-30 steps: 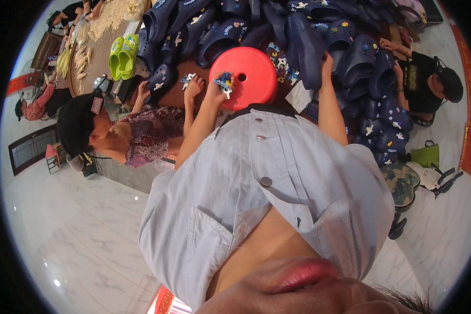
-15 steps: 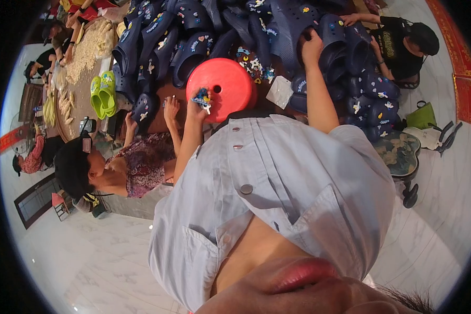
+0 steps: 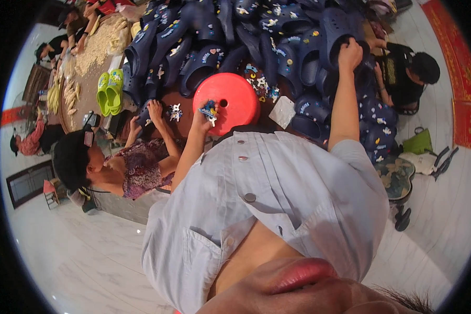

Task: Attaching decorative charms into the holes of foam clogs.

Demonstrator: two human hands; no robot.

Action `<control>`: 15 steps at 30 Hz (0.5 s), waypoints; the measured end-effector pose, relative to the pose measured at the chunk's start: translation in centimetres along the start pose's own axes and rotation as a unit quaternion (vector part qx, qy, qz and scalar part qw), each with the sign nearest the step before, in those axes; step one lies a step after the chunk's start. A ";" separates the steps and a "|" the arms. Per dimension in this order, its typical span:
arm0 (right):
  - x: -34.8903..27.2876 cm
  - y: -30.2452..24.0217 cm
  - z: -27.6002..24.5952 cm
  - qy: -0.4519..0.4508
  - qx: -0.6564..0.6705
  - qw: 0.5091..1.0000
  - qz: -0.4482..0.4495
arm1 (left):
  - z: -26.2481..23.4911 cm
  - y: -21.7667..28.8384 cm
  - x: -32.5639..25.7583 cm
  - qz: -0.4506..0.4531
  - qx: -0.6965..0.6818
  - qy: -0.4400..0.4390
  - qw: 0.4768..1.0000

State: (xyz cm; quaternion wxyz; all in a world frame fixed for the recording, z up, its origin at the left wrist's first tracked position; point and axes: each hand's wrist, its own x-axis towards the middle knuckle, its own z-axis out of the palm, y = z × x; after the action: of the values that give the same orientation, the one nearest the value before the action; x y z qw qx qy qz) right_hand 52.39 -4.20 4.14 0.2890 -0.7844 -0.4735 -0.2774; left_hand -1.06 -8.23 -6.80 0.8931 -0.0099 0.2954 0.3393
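A: Nearest, the person's left hand [image 3: 203,112] is pinched together on a small blue-and-white charm [image 3: 210,111], held at the near edge of the one red stool [image 3: 226,102].

B: And the right hand [image 3: 350,54]?

A: Farther out, clamped on a navy clog [image 3: 336,32] in the pile, up and right of the charm, so the left hand sits nearer. One green pair [image 3: 109,92] lies left on the worktop [image 3: 86,107].

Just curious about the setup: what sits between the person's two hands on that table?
In the head view, between the left hand holding small charms and the right hand on a navy clog lie a red round stool, scattered charms and more navy clogs.
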 end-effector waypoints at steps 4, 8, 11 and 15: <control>-0.5 1.9 3.1 -0.158 -0.056 0.986 0.029 | 0.6 -0.4 -0.1 0.007 -0.006 -0.007 1.000; -2.1 1.5 5.2 -0.334 -0.116 0.933 0.065 | 0.4 -0.6 -0.2 0.016 0.009 0.003 1.000; -2.2 1.4 5.8 -0.356 -0.117 0.923 0.090 | -0.2 -0.8 0.2 0.042 0.032 0.007 0.999; -2.1 0.7 6.0 -0.356 -0.106 0.924 0.097 | -0.4 -0.8 -0.1 0.040 0.021 0.021 0.999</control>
State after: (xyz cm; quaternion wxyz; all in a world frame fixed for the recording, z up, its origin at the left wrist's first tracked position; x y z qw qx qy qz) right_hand 53.12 -1.36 -1.59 0.0423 -0.8998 -0.4343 0.0007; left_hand -0.80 -9.01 -7.21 0.8724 0.0137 0.3210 0.3684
